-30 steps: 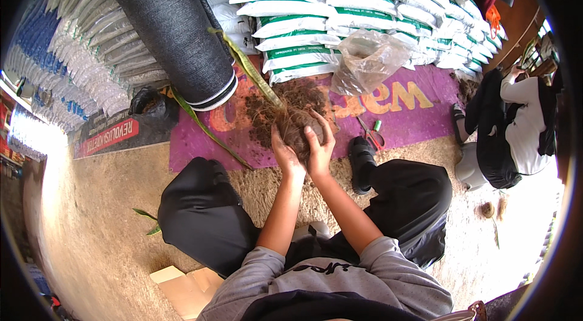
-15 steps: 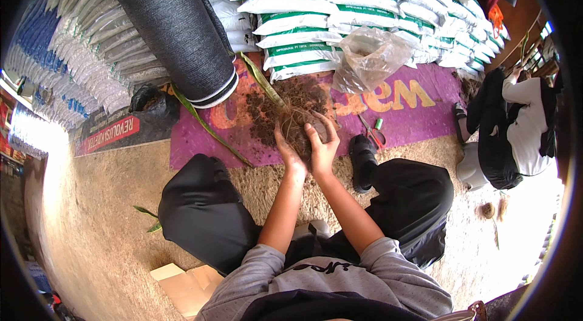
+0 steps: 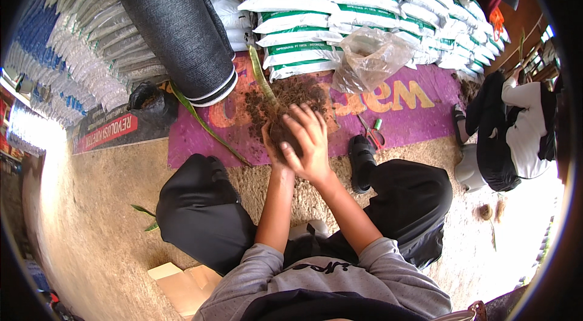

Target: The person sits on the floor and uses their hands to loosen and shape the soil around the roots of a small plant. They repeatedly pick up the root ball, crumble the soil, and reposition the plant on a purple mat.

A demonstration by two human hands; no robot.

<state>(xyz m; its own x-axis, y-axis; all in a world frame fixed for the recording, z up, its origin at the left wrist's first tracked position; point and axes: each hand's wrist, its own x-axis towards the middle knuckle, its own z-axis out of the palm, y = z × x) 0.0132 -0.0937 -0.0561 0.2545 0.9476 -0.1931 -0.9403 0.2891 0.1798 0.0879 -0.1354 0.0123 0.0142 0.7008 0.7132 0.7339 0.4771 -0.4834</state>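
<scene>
Between my hands is a plant's root ball (image 3: 283,131), a brown clump of soil and roots. One long green leaf (image 3: 262,79) with pale edges rises from it, leaning up and left. My left hand (image 3: 274,154) cups the clump from the left and below, its fingers mostly hidden by soil. Across the top and right side lies my right hand (image 3: 308,144), fingers close together and pressed on the clump. Loose dark soil (image 3: 305,91) is spread on the purple banner (image 3: 388,124) beneath.
Scissors with red handles (image 3: 373,133) and a small green spool (image 3: 378,124) lie right. A clear plastic bag (image 3: 370,60), a black bag of soil (image 3: 153,104), a loose long leaf (image 3: 209,128) and a dark roll (image 3: 173,30) surround the banner. Another person (image 3: 516,127) sits far right.
My right hand has moved left and over the clump, from beside it to lying across its top. The leaf has swung slightly more upright. My left hand has shifted a little left.
</scene>
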